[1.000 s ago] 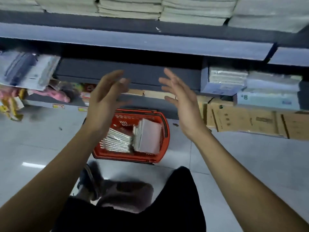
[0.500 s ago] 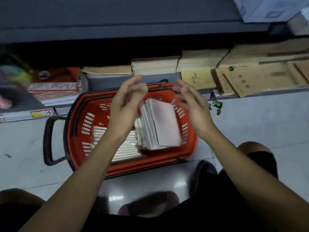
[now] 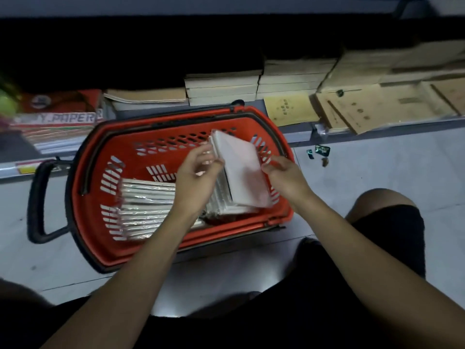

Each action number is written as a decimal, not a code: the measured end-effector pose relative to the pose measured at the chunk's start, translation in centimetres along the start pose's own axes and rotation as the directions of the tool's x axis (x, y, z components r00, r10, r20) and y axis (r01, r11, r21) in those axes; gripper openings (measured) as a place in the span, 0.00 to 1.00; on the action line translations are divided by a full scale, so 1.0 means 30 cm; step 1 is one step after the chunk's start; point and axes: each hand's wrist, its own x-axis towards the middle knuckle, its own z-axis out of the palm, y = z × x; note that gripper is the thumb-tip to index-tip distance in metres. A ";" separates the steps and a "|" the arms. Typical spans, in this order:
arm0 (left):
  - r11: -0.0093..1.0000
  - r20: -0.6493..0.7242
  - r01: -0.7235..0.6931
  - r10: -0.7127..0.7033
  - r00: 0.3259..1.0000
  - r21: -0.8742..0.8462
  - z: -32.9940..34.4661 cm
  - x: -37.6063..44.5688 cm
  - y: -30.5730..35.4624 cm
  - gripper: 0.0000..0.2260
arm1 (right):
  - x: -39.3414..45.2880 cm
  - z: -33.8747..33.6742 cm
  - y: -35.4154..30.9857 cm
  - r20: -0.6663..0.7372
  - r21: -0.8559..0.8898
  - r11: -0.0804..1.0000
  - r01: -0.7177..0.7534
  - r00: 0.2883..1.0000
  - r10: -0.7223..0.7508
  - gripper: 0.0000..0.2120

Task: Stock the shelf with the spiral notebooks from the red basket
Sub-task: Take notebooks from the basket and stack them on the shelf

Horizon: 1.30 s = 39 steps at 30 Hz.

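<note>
Left hand (image 3: 198, 170) fingers curled; right hand (image 3: 284, 172) fingers curled; forearms extended.

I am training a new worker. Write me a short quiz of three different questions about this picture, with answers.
1. True or false: the red plastic basket stands on the floor.
2. Which group does the grip of both hands reach for: A, the flat wrapped notebooks at the basket's left, or B, the leaning stack of pale notebooks at its right?
3. Fill in: the left hand and right hand are at opposite ____ of that stack.

Key: 1 true; 2 B; 3 sides.
</note>
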 end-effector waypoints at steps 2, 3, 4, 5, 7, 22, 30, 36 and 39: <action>0.998 -0.036 0.026 -0.024 0.999 0.058 0.035 -0.008 -0.031 0.13 | -0.009 0.007 -0.012 -0.011 0.006 1.000 -0.010 1.000 0.011 0.21; 0.996 -0.046 0.043 -0.040 0.998 0.076 0.052 -0.017 -0.045 0.12 | -0.017 0.015 -0.017 -0.008 -0.005 1.000 -0.010 1.000 0.010 0.21; 0.992 -0.039 0.069 -0.066 0.997 0.106 0.068 -0.025 -0.063 0.13 | -0.023 0.031 -0.011 0.010 -0.032 0.999 -0.024 1.000 0.024 0.21; 0.985 -0.023 0.084 -0.082 0.996 0.148 0.084 -0.033 -0.078 0.14 | -0.027 0.046 0.002 0.038 -0.066 0.997 -0.045 0.998 0.048 0.22; 0.967 -0.017 0.095 -0.093 0.995 0.236 0.104 -0.037 -0.105 0.18 | -0.029 0.073 0.033 0.086 -0.090 0.993 -0.080 0.992 0.088 0.24; 0.960 0.101 0.278 -0.275 0.956 -0.023 -0.058 -0.138 0.066 0.11 | -0.124 -0.001 0.011 0.235 0.294 0.929 -0.227 0.959 0.160 0.11; 0.933 0.245 0.143 -0.062 0.968 -0.331 -0.301 -0.289 0.273 0.15 | -0.313 -0.123 -0.223 0.337 0.539 0.842 0.002 0.916 -0.218 0.11; 0.857 0.295 0.038 0.135 0.946 -0.514 -0.404 -0.343 0.424 0.23 | -0.500 -0.153 -0.387 0.294 0.660 0.718 0.223 0.802 -0.520 0.17; 0.850 0.289 0.000 0.179 0.940 -0.526 -0.422 -0.353 0.463 0.24 | -0.556 -0.148 -0.431 0.199 0.616 0.703 0.354 0.795 -0.574 0.16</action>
